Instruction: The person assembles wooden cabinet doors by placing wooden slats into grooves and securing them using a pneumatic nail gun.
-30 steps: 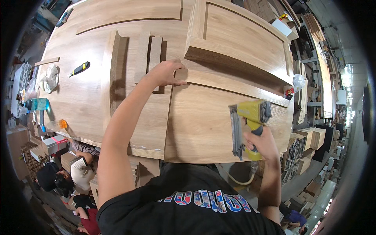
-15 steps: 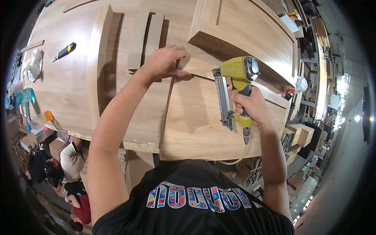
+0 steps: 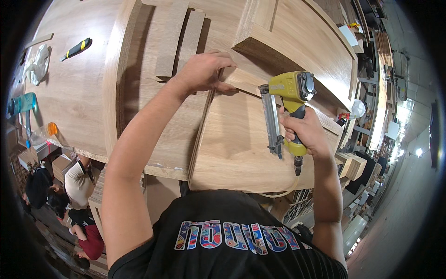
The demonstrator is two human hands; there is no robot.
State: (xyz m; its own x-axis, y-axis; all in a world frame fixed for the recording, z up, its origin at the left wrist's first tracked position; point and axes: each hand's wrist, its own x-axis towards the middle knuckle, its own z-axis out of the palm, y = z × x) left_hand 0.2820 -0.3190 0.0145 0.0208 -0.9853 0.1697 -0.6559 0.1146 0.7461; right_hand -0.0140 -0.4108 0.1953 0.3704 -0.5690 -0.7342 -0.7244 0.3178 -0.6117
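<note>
My right hand point(image 3: 305, 132) is wrapped round the dark grip of a yellow-green air nail gun point(image 3: 293, 88), its silver magazine slanting down toward me. The gun's nose is close to or against a narrow wooden strip point(image 3: 248, 80); I cannot tell whether they touch. My left hand point(image 3: 206, 72) pinches the strip's left end between thumb and fingers. That strip lies along the far edge of a light wooden panel point(image 3: 232, 144), which is in front of me. An air hose point(image 3: 278, 194) runs from the gun's lower end past the panel's near edge.
A framed wooden piece point(image 3: 302, 51) stands at the far right. Left of my hand lie loose wooden strips point(image 3: 189, 39) and a long upright board point(image 3: 118, 69). A utility knife point(image 3: 76, 49), a plastic bag point(image 3: 37, 65) and a blue bottle point(image 3: 23, 103) are farther left. People point(image 3: 79, 186) are at lower left.
The view has shifted slightly, so the wood and both hands sit a little farther right in the picture. Both hands keep their grips on the strip and the nail gun.
</note>
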